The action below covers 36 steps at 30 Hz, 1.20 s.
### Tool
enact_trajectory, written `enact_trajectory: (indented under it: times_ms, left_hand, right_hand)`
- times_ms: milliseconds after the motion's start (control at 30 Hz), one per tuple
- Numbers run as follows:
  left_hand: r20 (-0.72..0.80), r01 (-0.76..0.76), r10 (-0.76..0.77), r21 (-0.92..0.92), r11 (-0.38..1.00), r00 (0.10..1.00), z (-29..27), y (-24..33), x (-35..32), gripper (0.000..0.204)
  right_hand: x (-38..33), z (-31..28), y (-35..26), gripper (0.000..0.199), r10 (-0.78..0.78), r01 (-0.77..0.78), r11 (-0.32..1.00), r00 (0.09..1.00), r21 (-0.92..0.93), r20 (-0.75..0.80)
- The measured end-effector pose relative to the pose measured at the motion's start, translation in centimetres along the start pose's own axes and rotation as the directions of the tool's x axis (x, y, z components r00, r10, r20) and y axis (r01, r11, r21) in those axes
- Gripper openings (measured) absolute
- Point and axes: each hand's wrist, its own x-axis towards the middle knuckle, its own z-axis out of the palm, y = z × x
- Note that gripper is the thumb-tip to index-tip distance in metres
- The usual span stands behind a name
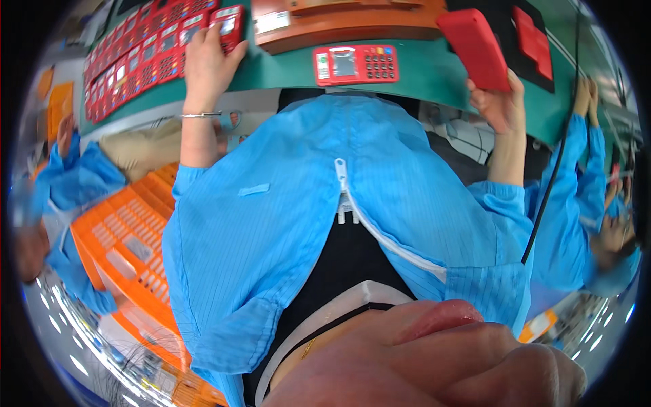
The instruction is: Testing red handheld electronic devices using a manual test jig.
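Note:
My left hand [207,66] is at the near right end of rows of red card terminals [150,53]. Its fingers and thumb close around the lower end of one red card terminal [231,19], which has a keypad and small screen. Raised at the right, my right hand [500,105] grips the lower end of another red card terminal [472,46], tilted, with its plain side showing. Between my hands, near the table's front edge, a third card terminal [373,64] lies face up, its screen to the left and keypad to the right.
An orange-brown fixture [352,24] stands along the back of the green table [285,71]. Red parts [534,42] lie on a black mat at the right. A dark cable [557,149] hangs at the right. An orange crate [129,237] stands at my left, with people in blue on both sides.

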Motion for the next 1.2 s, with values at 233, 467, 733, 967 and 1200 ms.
enact_trajectory:
  times_ms: [233, 467, 733, 967, 1200]
  left_hand:
    - [0.068, -0.005, -0.014, 0.263, 0.965, 0.998, 0.4, 1.3, 1.9, 0.056]
    - [0.120, 0.081, -0.132, 0.355, 0.931, 0.984, 1.1, 2.0, 3.4, 0.057]
    - [0.246, 0.084, -0.164, 0.306, 0.948, 0.955, 1.6, 1.2, 6.2, 0.059]
    - [0.224, 0.344, -0.297, -0.819, 0.460, 0.928, -3.6, -1.7, 3.8, 0.048]
    - [0.245, 0.278, -0.280, -0.957, 0.086, 0.928, -6.3, 0.0, 0.2, 0.043]
  right_hand:
    - [-2.3, 1.0, 0.2, 0.068, 0.100, -0.083, 0.978, 0.992, 0.190, -0.080]
    - [-3.0, 0.2, 0.9, 0.069, 0.130, -0.108, 0.972, 0.987, 0.207, -0.099]
    - [-2.9, -3.6, 0.0, 0.049, -0.083, 0.029, 0.833, 0.994, -0.552, -0.073]
    - [-1.6, -1.0, 1.4, 0.066, -0.367, 0.146, 0.312, 0.930, -0.939, 0.023]
    - [-0.4, 3.6, 1.6, 0.073, -0.517, 0.190, -0.074, 0.832, -0.979, 0.200]
